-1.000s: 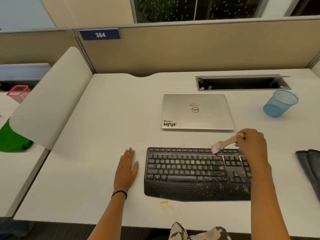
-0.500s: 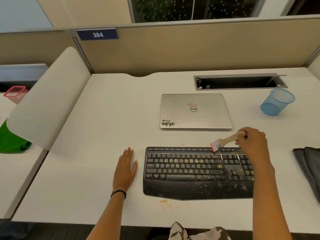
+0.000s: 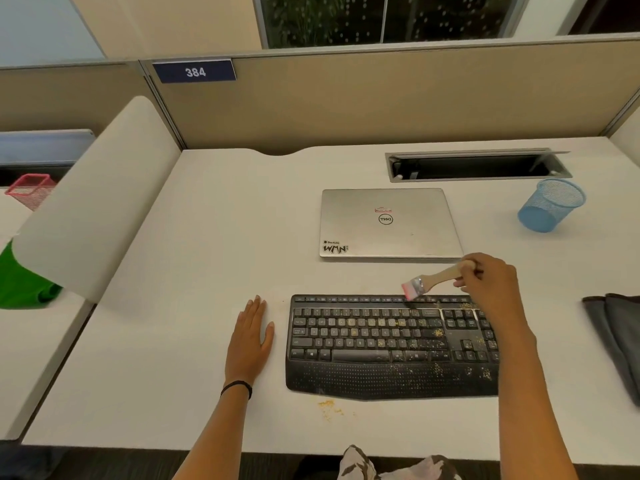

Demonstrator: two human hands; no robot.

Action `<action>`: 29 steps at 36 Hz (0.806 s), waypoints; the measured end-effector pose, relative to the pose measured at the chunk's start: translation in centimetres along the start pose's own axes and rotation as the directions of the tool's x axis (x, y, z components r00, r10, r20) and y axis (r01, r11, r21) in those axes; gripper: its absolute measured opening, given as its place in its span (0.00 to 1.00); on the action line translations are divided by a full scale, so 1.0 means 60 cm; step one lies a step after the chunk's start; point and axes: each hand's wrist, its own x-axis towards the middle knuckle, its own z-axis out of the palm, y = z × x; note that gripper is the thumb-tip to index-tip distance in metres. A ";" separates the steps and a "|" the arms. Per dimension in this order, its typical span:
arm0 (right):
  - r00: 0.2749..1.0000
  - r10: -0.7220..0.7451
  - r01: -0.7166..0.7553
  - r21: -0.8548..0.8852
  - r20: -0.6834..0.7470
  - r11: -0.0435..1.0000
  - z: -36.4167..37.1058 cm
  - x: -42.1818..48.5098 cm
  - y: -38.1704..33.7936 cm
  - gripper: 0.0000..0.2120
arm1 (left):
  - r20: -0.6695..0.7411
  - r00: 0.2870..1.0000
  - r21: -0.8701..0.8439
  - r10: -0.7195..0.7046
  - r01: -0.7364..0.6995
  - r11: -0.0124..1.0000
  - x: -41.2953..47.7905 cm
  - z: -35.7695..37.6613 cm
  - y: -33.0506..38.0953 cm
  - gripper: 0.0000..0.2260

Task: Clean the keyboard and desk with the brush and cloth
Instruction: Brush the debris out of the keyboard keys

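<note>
A black keyboard (image 3: 374, 344) lies on the white desk (image 3: 214, 237), with yellow crumbs scattered over its right half and palm rest. My right hand (image 3: 491, 282) grips the wooden handle of a small brush (image 3: 433, 278); its pink bristles touch the keyboard's top row. My left hand (image 3: 251, 336) rests flat on the desk just left of the keyboard, fingers straight. A dark grey cloth (image 3: 620, 337) lies folded at the right edge. A few crumbs (image 3: 329, 408) sit on the desk in front of the keyboard.
A closed silver laptop (image 3: 388, 223) lies behind the keyboard. A blue mesh cup (image 3: 550, 206) stands at the back right, beside an open cable tray (image 3: 478, 166). A white divider (image 3: 93, 199) bounds the desk on the left; a partition wall stands behind.
The brush and my right hand stay at the keyboard's top row with only a slight shift. My left hand has not moved.
</note>
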 end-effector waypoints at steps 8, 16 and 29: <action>0.999 -0.005 -0.006 -0.230 -0.049 0.973 0.017 0.004 0.024 0.10 | -0.004 1.000 -0.003 0.003 -0.003 1.000 0.001 0.001 -0.001 0.32; 0.996 -0.089 0.093 -0.159 0.031 0.983 0.036 -0.011 -0.010 0.06 | -0.006 1.000 -0.006 0.007 -0.007 1.000 0.001 0.004 -0.005 0.32; 0.997 0.039 -0.032 0.106 -0.068 0.994 -0.007 -0.003 0.026 0.06 | -0.030 1.000 -0.013 0.008 -0.008 1.000 0.001 0.006 -0.006 0.29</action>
